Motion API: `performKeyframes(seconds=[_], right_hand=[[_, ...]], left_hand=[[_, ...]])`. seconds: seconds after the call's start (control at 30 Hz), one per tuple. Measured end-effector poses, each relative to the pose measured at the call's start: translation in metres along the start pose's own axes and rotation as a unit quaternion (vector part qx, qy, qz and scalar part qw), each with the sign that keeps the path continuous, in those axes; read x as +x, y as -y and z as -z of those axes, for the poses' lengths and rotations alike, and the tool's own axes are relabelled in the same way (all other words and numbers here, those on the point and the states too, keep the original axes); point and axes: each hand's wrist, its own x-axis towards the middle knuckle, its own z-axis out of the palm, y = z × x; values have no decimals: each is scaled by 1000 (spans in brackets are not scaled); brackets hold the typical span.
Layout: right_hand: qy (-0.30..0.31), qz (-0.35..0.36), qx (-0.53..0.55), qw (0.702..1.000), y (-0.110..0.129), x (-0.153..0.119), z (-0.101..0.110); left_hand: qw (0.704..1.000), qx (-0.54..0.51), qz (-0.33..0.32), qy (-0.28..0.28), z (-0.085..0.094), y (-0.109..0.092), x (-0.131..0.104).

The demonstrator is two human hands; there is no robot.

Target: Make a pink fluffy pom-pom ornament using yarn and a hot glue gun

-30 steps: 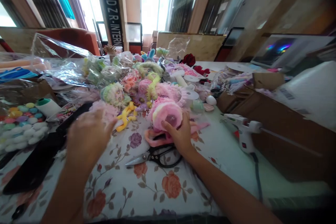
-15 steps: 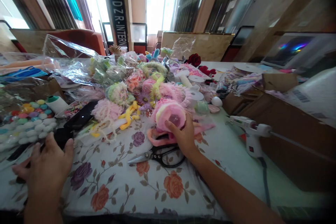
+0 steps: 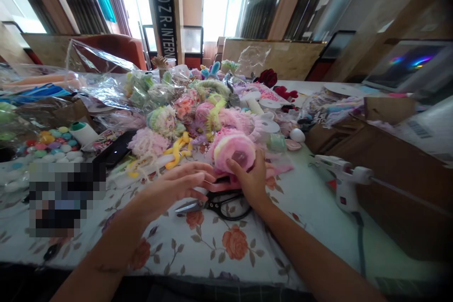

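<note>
The left hand (image 3: 170,188) has swung near the pink roll (image 3: 223,152).

Craft workroom, by look of it. White flower-printed tablecloth (image 3: 198,266) under black-handled metal scissors (image 3: 214,206) at six o'clock; multicoloured round pompoms (image 3: 46,138) at nine; white plastic glue gun (image 3: 345,186) near four. Tall bright window (image 3: 215,0) at twelve, dark white-lettered vertical signboard (image 3: 165,23) at eleven.

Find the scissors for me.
In the head view, the scissors lie on the flowered cloth near centre, below the pink roll, beside the right hand.
</note>
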Motion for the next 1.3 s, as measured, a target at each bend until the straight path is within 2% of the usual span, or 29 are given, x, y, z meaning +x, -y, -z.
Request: performKeyframes(seconds=[0.03,0.1,0.23,0.3,0.47,0.67,0.83,1.1,1.3], right_hand=[[-4,16,-5,1000,0,0,0],[-10,51,-18,998,1,-1,1],[-6,86,-42,995,2,-2,1],[0,91,-44,995,2,-2,1],[14,119,-55,991,4,-3,-3],[79,150,-63,983,10,-5,-4],[138,182,-43,972,15,-4,1],[74,169,-33,982,27,2,-5],[68,85,39,993,18,10,-17]], left_hand=[[998,-58,28,21,-9,3,11],[989,-132,69,26,-24,7,29],[971,-227,35,-70,-37,9,45],[966,-239,34,-89,-36,8,48],[949,-303,55,-72,-28,10,57],[943,-327,22,-53,-24,15,58],[932,-353,14,-77,-23,16,52],[924,-372,35,-86,-36,17,49],[913,-378,28,-151,-29,12,48]])
